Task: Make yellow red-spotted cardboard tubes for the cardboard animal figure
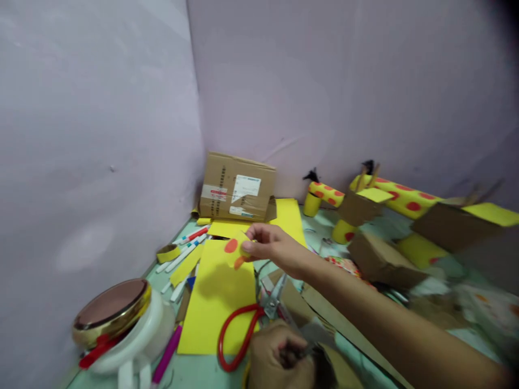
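My right hand [267, 246] reaches in from the right and pinches a small yellow piece of paper with red spots [232, 246] above a yellow paper sheet [203, 324]. Its shadow falls on the sheet. At the bottom edge my left hand [278, 356] is closed, its fingers curled around something dark and blurred at their tips. I cannot make out what that is. Red-handled scissors [221, 343] lie just beyond my left hand, one handle loop over the sheet.
A cardboard box [219, 186] leans at the back. White markers [182, 256] and a purple pen [168, 354] lie left, near a white pot with a rose-gold lid [115, 305]. At right stand yellow spotted tubes [326, 193] with cardboard pieces [385, 259], blurred.
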`<state>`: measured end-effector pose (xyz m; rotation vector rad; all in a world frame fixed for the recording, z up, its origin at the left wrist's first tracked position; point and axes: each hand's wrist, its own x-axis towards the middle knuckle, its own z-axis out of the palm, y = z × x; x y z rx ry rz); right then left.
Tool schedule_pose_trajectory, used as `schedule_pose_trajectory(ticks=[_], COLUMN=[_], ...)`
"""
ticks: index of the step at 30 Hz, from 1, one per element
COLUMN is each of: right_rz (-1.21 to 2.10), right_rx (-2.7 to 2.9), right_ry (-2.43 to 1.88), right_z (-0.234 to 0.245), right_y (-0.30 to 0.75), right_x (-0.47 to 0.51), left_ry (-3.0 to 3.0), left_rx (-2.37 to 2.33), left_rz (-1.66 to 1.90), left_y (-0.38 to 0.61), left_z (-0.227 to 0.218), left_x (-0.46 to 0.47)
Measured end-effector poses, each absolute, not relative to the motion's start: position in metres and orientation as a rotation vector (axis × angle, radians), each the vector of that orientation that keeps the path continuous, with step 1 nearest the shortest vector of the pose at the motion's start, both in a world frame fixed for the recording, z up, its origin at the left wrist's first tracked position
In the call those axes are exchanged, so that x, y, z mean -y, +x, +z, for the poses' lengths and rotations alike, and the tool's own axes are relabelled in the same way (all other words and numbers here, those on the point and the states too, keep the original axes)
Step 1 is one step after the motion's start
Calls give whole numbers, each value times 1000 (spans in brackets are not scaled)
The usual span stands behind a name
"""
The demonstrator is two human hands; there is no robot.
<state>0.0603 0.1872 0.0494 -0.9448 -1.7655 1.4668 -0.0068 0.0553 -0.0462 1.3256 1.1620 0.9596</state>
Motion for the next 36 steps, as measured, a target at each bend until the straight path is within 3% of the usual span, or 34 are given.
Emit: schedule_pose_trajectory(ticks=[4,10,22,36], right_rz=[1253,761,770,697], right_rx=[1568,1833,1963,1989], right_ry=[-1137,-1399,-1388,-1357], right_z=[47,26,-29,-30], right_y=[147,212,208,200], right_x=[-121,-19,7,8], left_ry=[1333,1556,1892,2107], left_rx=[-1335,-1445,-1463,-1458], left_rz=[1138,733,547,690], left_y=[-12,-15,24,24], left_z=[-27,3,2,-9], left_x=[-61,-57,-43,-28])
